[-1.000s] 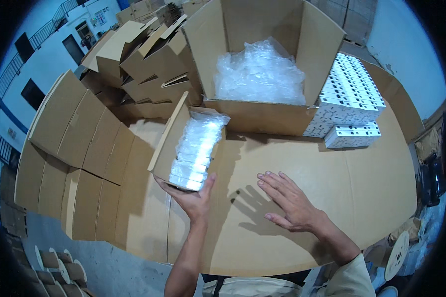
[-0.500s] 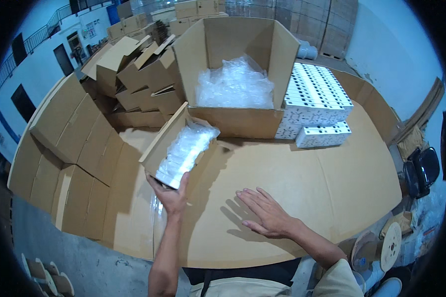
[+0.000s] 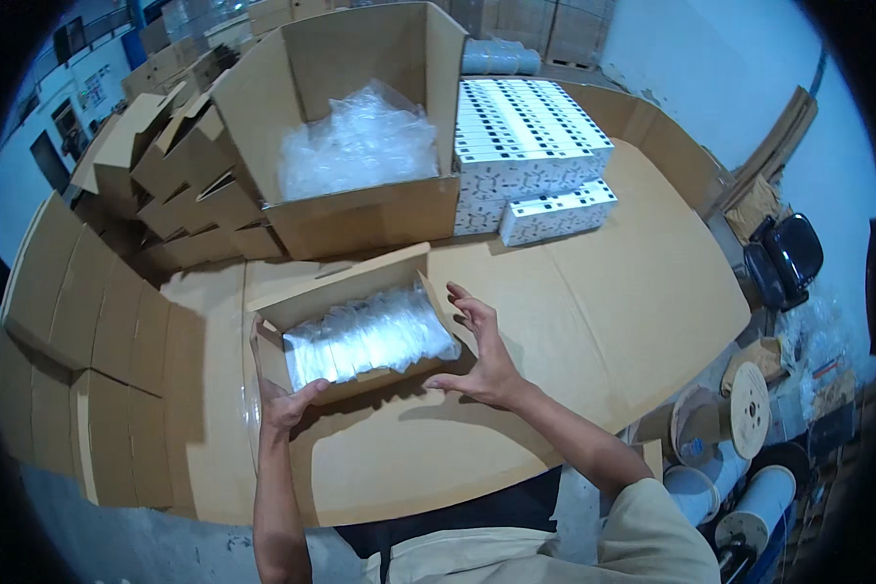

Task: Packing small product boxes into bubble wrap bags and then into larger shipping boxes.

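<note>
A small open cardboard box (image 3: pixel 346 292) lies on the cardboard-covered table (image 3: pixel 603 282) in front of me, filled with a row of clear plastic-wrapped packs (image 3: pixel 370 336). My left hand (image 3: pixel 287 404) grips the box's near left corner. At the box's right end my right hand (image 3: pixel 482 355) rests with fingers spread, touching the side flap.
A large open carton (image 3: pixel 360 209) with clear plastic bags stands behind the small box. White printed boxes (image 3: pixel 530 146) are stacked to its right. Folded small cartons (image 3: pixel 180 185) pile up at the left. Flat cardboard sheets (image 3: pixel 68 331) hang off the left edge. Cable spools (image 3: pixel 730 419) sit at lower right.
The small box came down from its tilted position at the left and now lies flat and turned across in front of me. My right hand left the tabletop and moved to the box's right end.
</note>
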### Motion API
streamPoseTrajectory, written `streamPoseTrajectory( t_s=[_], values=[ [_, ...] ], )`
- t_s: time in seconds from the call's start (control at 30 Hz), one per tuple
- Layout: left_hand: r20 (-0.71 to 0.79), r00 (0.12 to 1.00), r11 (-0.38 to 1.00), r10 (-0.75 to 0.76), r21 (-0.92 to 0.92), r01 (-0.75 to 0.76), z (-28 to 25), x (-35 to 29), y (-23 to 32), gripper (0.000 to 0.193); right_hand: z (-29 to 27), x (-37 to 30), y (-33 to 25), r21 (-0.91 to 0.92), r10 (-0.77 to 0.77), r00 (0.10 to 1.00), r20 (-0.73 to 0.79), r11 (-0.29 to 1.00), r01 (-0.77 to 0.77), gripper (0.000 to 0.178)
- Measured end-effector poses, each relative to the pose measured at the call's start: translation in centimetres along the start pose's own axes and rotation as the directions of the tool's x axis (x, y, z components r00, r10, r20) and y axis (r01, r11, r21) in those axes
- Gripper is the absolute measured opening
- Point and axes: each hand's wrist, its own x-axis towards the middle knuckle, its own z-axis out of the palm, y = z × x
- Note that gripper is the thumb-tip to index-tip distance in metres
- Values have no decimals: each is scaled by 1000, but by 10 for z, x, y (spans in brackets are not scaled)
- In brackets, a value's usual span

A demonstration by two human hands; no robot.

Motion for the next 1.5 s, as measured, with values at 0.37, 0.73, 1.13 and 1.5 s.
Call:
streamPoseTrajectory(
  t_s=[0.37,0.73,1.13,1.5],
  values=[
    [164,984,969,-67,-226,104,68,32,75,128,-4,1,-5,123,79,961,-264,991,-47,87],
    [169,982,965,-84,-231,122,66,32,67,134,-40,2,-4,80,41,994,-101,996,-33,91],
    [148,987,975,-59,-205,89,69,31,73,126,-73,15,-3,6,13,975,222,1000,-15,79],
    [200,944,901,-262,-299,314,60,20,55,126,-45,13,-1,81,40,999,34,996,-43,71]
  ],
)
